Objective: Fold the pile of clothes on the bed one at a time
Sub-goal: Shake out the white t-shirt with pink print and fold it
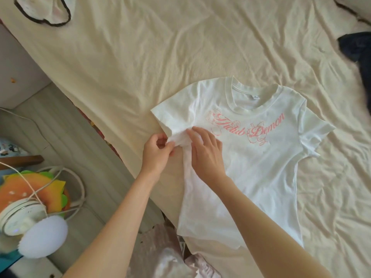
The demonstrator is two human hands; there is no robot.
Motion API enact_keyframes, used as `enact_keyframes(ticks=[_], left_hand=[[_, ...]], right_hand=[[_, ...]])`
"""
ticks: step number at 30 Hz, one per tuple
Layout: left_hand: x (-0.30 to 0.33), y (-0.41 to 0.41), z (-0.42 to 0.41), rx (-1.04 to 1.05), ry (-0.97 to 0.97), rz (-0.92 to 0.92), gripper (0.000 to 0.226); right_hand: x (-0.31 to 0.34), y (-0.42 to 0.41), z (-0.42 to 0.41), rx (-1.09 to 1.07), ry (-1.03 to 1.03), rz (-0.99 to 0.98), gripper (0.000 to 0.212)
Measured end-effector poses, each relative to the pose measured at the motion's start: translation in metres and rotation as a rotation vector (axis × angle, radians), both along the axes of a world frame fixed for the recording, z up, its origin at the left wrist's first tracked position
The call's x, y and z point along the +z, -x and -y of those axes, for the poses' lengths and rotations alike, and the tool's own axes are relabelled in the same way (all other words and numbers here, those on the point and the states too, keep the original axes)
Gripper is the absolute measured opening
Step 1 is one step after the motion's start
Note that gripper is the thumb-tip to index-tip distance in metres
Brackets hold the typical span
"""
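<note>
- The white T-shirt [251,163] with pink script lies face up and spread flat on the cream bed sheet [140,57], near the bed's edge closest to me; I take it as my landmark.
- My left hand [158,151] pinches the bunched fabric at the shirt's near-side sleeve, thumb and fingers curled on it.
- My right hand [206,153] rests on the shirt just beside that pinch, fingers fairly straight, pressing the cloth down.
- I judge I am only starting this shirt: the sleeve is being gathered to turn inward, and the far sleeve, body and hem are all still unfolded.
- No finished folded stack shows anywhere.
- Still to do, as far as I can see: a dark garment [359,55] well beyond the shirt's far sleeve, and a white piece with dark trim [43,12] far past the collar toward the bed's corner.
- Some pale shiny fabric [170,261] sits below the shirt's hem; I cannot tell what it is.
- No basket or box shows.
</note>
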State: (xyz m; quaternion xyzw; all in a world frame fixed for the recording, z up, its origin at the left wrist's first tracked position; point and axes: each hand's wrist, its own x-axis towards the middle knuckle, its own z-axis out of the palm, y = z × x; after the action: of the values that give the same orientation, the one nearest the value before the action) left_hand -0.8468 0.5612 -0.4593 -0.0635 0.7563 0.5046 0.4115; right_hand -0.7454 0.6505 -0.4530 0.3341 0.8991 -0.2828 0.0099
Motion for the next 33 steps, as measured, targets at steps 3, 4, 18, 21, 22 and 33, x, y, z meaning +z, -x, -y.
enact_keyframes(ticks=[3,4,18,21,22,33], left_hand=[[-0.003,-0.01,0.009,0.155,0.045,0.075,0.023],[-0.004,-0.013,0.012,0.208,0.061,0.105,0.022],[0.0,-0.022,-0.002,0.146,0.026,0.116,0.015],[0.006,-0.02,0.001,0.139,-0.022,0.124,0.021],[0.009,-0.017,-0.001,0.146,-0.035,0.125,0.019],[0.038,-0.036,-0.066,-0.395,-0.074,-0.664,0.04]], right_hand=[[0.0,0.018,-0.015,0.179,-0.097,0.043,0.05],[-0.001,0.026,-0.021,0.251,-0.106,0.088,0.05],[-0.014,0.078,-0.052,0.484,-0.206,0.292,0.05],[0.002,0.062,-0.04,0.081,0.052,0.004,0.044],[0.006,0.053,-0.039,-0.065,0.16,-0.053,0.042],[0.047,-0.046,-0.082,-0.926,1.003,-0.27,0.023]])
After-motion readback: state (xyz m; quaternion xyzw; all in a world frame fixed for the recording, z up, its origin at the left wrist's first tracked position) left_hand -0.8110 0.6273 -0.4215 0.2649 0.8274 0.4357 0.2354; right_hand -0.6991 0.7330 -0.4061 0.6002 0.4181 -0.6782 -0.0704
